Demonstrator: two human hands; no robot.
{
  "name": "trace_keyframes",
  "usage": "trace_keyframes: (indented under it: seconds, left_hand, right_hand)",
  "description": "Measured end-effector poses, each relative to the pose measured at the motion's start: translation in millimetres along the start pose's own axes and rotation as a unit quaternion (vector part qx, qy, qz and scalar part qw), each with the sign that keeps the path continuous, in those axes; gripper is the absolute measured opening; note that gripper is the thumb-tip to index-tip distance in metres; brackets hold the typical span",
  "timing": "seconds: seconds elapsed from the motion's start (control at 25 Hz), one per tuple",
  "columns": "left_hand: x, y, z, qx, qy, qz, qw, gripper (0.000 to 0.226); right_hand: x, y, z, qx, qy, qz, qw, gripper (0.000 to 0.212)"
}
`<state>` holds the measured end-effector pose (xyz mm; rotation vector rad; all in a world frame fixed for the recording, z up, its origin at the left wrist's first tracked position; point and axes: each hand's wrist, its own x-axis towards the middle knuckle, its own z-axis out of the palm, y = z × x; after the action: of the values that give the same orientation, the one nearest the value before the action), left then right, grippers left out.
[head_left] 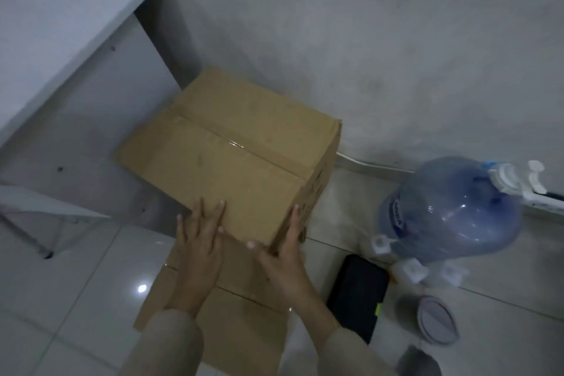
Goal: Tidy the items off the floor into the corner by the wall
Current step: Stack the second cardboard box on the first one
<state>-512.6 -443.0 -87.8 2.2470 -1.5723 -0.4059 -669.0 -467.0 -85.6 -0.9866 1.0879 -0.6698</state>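
Two hands press on a taped cardboard box (225, 149) that stands in the corner, its far edge against the wall (366, 55) and its left side close to the white table (70, 24). The left hand (200, 241) lies flat with fingers spread on the near part of the box top; the right hand (282, 249) cups the near right corner — thumb on the top edge, fingers along the side. Neither hand is closed around anything. Under the wrists a flattened sheet of cardboard (232, 314) lies on the tiled floor (76, 299). To the right, on the floor, stand a large blue water jug (451, 210), a black case (357, 293) and a round grey lid (436, 320) — all apart from the box.
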Motion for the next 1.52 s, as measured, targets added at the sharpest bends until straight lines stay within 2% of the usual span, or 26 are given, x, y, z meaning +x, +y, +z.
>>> trace_keyframes:
  seconds: [0.08, 0.16, 0.28, 0.36, 0.52, 0.64, 0.8, 0.92, 1.16, 1.32, 1.4, 1.44, 1.48, 1.52]
  left_hand:
    - [15, -22, -3, 0.009, -0.037, 0.050, 0.998, 0.051]
    - [29, -33, -8, 0.024, -0.077, 0.077, 0.994, 0.051]
    - [48, -18, -13, -0.007, -0.129, 0.075, 0.989, 0.054]
    - [57, -1, -15, -0.043, -0.145, 0.070, 0.986, 0.060]
    - [73, -3, -13, -0.084, -0.141, 0.083, 0.983, 0.068]
    - [71, -10, -13, -0.060, -0.131, 0.089, 0.986, 0.075]
    - [71, -14, -10, -0.036, -0.124, 0.103, 0.986, 0.081]
    - [83, -24, -10, -0.039, -0.120, 0.096, 0.987, 0.086]
    - [93, -46, -10, -0.089, -0.129, 0.143, 0.977, 0.085]
    - [93, -77, -14, -0.170, -0.115, 0.207, 0.957, 0.068]
    - [95, -100, -12, -0.226, -0.053, 0.180, 0.956, 0.055]
    - [98, -116, -4, -0.258, -0.022, 0.123, 0.958, 0.047]
    - [105, -132, 5, -0.314, -0.014, 0.031, 0.949, 0.036]
    - [114, -144, 13, -0.381, -0.031, -0.071, 0.921, 0.034]
  right_hand:
    - [6, 1, 9, 0.016, 0.069, -0.019, 0.997, 0.104]
    - [19, -8, 1, 0.008, 0.105, -0.032, 0.994, 0.098]
    - [49, -29, -27, -0.026, 0.157, -0.048, 0.986, 0.072]
    - [69, -40, -43, -0.042, 0.185, -0.061, 0.980, 0.066]
    - [93, -46, -59, -0.026, 0.186, -0.069, 0.980, 0.057]
    - [95, -41, -59, -0.005, 0.169, -0.065, 0.983, 0.056]
    - [94, -28, -53, 0.000, 0.167, -0.060, 0.984, 0.072]
    - [100, -27, -44, 0.008, 0.170, -0.063, 0.983, 0.072]
    - [97, -24, -22, 0.032, 0.246, -0.076, 0.966, 0.052]
    - [90, -28, -2, 0.052, 0.312, -0.093, 0.944, 0.038]
    - [89, -10, 10, 0.086, 0.357, -0.082, 0.927, 0.038]
    - [91, 4, 18, 0.132, 0.370, -0.050, 0.918, 0.041]
    - [94, 19, 26, 0.198, 0.373, -0.001, 0.906, 0.048]
    - [98, 35, 33, 0.271, 0.368, 0.047, 0.888, 0.054]
